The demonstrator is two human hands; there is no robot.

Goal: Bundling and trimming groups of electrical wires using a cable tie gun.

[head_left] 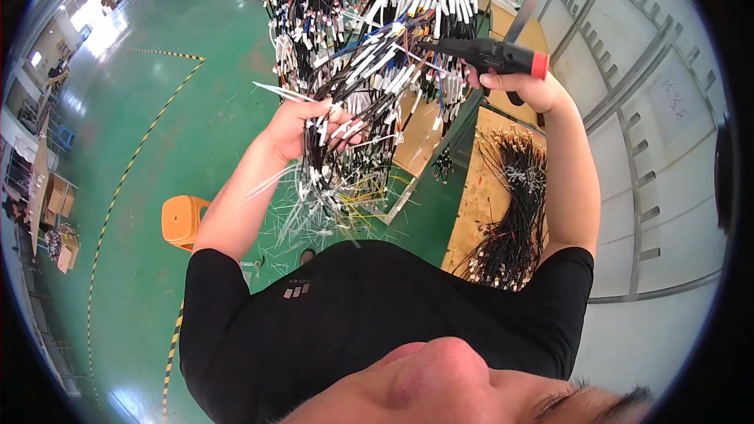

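Observation:
My left hand (298,126) is closed round a bundle of black cables with white sleeves (375,71). Thin white cable ties (276,91) stick out to the left from the same hand. My right hand (528,89) grips a black pistol-shaped cable tie gun (503,56) with a red rear end. Its nose points left into the cables, at the upper part of the bundle; whether it touches a tie there I cannot tell. Many more cables with white ends and small connectors (314,0) hang beyond both hands.
Cut tie strips (326,224) litter the green floor below the cables. A wooden board (471,188) at the right bears a pile of black cables (518,212). An orange stool (182,220) stands at left. Pale panels (628,47) line the right side, near a metal post (534,0).

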